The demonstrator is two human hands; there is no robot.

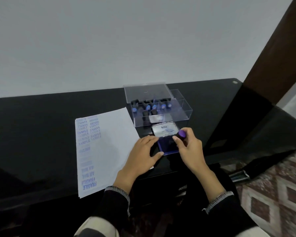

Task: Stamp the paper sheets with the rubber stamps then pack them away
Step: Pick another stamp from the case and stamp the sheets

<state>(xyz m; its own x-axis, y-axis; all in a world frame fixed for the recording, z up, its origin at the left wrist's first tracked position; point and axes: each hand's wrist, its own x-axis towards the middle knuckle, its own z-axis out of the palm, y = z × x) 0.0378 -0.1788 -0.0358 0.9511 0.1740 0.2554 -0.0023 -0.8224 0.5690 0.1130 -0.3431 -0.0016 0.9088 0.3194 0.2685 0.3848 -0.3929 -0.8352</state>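
Observation:
White paper sheets (108, 147) lie on the black table (41, 117), with blue stamp marks down their left side. An open blue ink pad (167, 146) sits right of the paper, its silver lid (164, 130) raised at the back. My right hand (190, 147) grips a rubber stamp with a purple knob (182, 133) over the pad. My left hand (145, 151) rests on the table, fingers and thumb touching the pad's left edge. A clear plastic box (161, 108) behind the pad holds several blue-topped stamps (150, 106).
The clear lid (143, 91) of the box stands up at its back. The table's right end (263, 117) is glossy, with a patterned carpet (272, 194) beyond it. A pale wall rises behind the table. My knees show at the bottom.

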